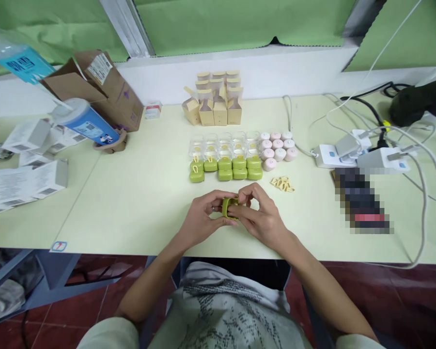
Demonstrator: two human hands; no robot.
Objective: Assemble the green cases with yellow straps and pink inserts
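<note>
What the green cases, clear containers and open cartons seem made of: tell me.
Green cases: probably plastic, possibly silicone, glossy; rounded surfaces catch highlights.
Clear containers: likely smooth plastic; see-through, with bright edges.
Open cartons: apparently matte paperboard, with folded flaps.

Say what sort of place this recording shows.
Probably a small assembly or packing bench: grouped green cases and pale round items lie on a long table, with open small cartons clustered behind them.
</note>
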